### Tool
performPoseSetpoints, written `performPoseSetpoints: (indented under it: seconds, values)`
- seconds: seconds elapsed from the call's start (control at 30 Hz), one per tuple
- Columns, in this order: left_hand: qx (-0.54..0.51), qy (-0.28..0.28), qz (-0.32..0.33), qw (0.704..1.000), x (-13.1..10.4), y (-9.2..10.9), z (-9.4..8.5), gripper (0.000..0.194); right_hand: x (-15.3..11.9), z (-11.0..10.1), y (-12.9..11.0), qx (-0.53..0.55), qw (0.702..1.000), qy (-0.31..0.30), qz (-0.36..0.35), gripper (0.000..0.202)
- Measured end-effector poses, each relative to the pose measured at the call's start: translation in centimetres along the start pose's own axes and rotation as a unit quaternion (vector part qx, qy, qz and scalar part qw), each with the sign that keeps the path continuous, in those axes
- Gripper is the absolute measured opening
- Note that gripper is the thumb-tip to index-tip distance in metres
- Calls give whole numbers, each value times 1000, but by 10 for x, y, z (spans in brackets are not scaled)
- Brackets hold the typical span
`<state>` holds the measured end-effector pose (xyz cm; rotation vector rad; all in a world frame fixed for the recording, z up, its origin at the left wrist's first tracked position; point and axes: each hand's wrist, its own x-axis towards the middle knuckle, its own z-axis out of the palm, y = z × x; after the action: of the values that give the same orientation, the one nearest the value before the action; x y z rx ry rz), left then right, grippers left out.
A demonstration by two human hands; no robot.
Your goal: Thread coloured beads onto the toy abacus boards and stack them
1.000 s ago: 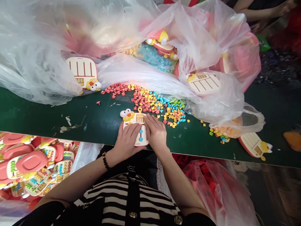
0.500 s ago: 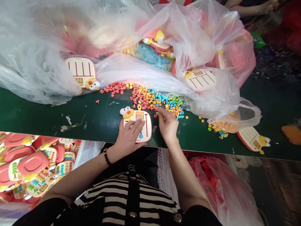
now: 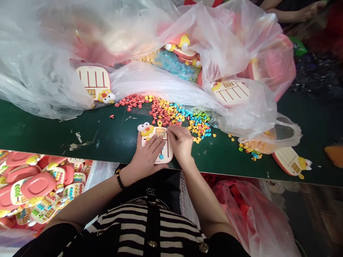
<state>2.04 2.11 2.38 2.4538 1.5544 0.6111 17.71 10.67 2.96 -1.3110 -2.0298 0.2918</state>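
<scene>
A cream toy board [image 3: 167,153] with slots and a yellow duck head [image 3: 146,129] lies on the green table. My left hand [image 3: 150,151] rests flat across it, fingers stretched out, holding it down and covering much of its left side. A blue piece [image 3: 161,156] sits in a slot near its lower edge. At the board's upper right, my right hand [image 3: 180,142] has its fingers pinched together by the end of a slot; what they hold, if anything, is hidden. Just behind lies a pile of small red, yellow, blue and green pieces [image 3: 163,111].
Clear plastic bags [image 3: 160,80] with toy parts line the back. More slotted boards lie at back left [image 3: 93,79], back right [image 3: 233,93] and far right [image 3: 286,160]. Filled boards [image 3: 40,185] are heaped below left. Another person's arm [image 3: 297,14] shows at upper right.
My right hand has moved left from the edge of the pile of pieces to the board's upper right. My left hand stays on the board.
</scene>
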Motion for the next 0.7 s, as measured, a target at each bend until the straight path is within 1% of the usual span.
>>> performPoseSetpoints:
  seconds: [0.07,0.13,0.3,0.43,0.5,0.6,0.7]
  values:
    - [3,11,-1,1000,0,0,5,65,-7,5,-6,-25,999,-41,-11,24]
    - [-4,20,-3,1000,0,-1,8,61,-15,4,-9,-52,996,-66,-10,25]
    - [-26,35,-8,999,0,-2,6,58,-41,-4,-13,-84,993,-75,-28,31]
    - [-12,28,34,999,3,-2,4,56,-56,-3,-17,-71,994,-80,-26,38]
    - [-13,28,36,999,3,-1,4,58,-58,-2,-18,-54,995,-77,-29,36]
    - [-26,43,22,999,3,-1,6,66,-57,0,-18,-31,996,-76,-35,35]
    - [-33,64,20,997,1,-1,9,75,-55,2,-16,-8,993,-108,-47,40]
